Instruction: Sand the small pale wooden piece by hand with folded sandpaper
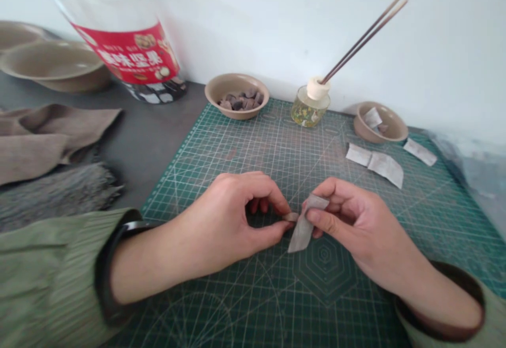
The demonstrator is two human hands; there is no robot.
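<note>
My left hand [241,213] pinches a small brownish stone-like piece [291,216] between thumb and index finger, low over the green cutting mat [221,153]. Against its right side lies a grey strip that looks like sandpaper [302,233], gripped by my right hand [358,224] with the thumb on its near face. The strip hangs tilted, its lower end free, and hides part of the piece. Behind my hands, a tan bowl [213,95] contains several similar brown and dark pieces. A smaller bowl [361,128] at right holds a whitish scrap and a brown piece.
More grey-white strips [385,166] rest on the mat at right. A reed diffuser [310,108] with two sticks stands near the wall. At left are a large red-labelled jar [130,55], bigger bowls [55,66], a brown cloth [39,142] and a fuzzy grey cloth [59,192].
</note>
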